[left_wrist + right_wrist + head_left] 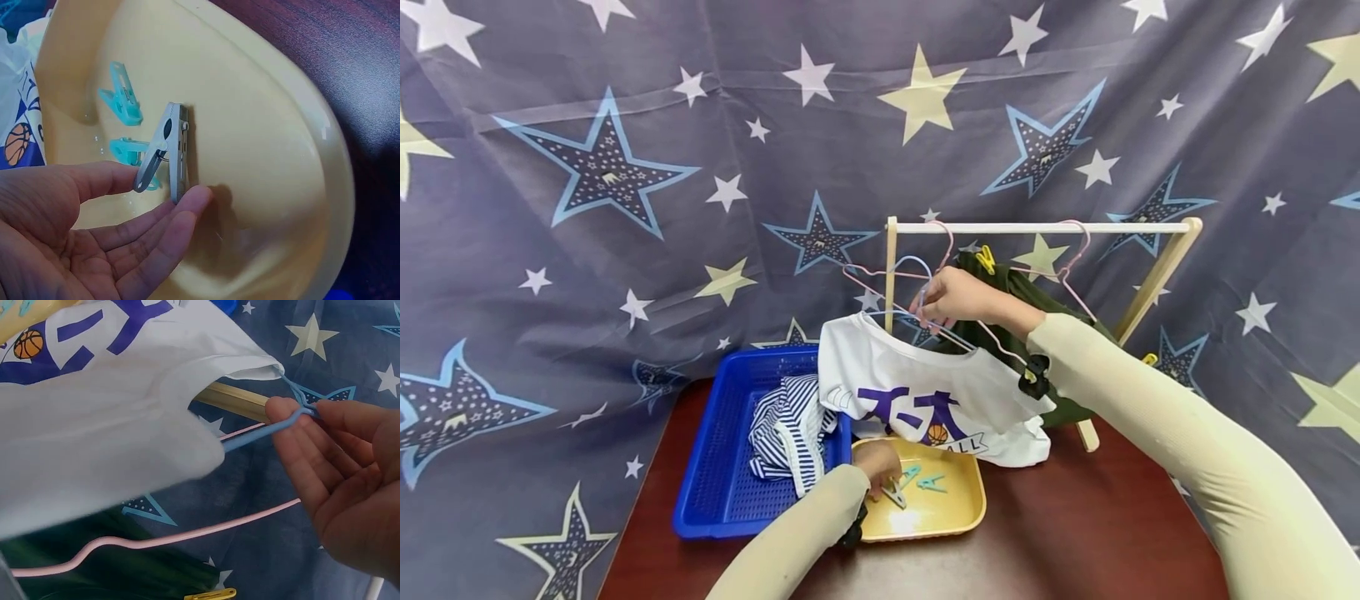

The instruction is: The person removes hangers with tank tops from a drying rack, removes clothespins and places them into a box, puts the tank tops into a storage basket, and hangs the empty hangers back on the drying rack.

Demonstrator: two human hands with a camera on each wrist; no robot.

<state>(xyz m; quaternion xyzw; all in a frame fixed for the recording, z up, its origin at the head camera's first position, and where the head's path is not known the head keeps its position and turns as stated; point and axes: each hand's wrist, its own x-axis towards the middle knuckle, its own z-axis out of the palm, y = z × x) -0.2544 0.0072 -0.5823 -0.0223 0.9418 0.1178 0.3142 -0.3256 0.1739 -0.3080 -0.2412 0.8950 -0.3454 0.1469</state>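
My right hand (953, 297) pinches a blue hanger (262, 433) just below its hook. From that hanger hangs a white T-shirt (917, 392) with purple lettering and a basketball print, tilted down to the right. Low in the head view, my left hand (877, 467) is over a yellow tray (966, 518). In the left wrist view, thumb and fingers pinch a grey clothespin (177, 150) by its handle ends. Two turquoise clothespins (122, 97) lie on the tray floor, one partly behind the grey one.
A blue basket (709, 467) with a striped garment (790, 425) stands left of the tray. Behind the shirt is a rack with a white bar (1000, 227), pink hangers (1078, 250) and a dark green garment (1030, 287) with a yellow clothespin (986, 260). A star-patterned curtain (737, 100) hangs behind.
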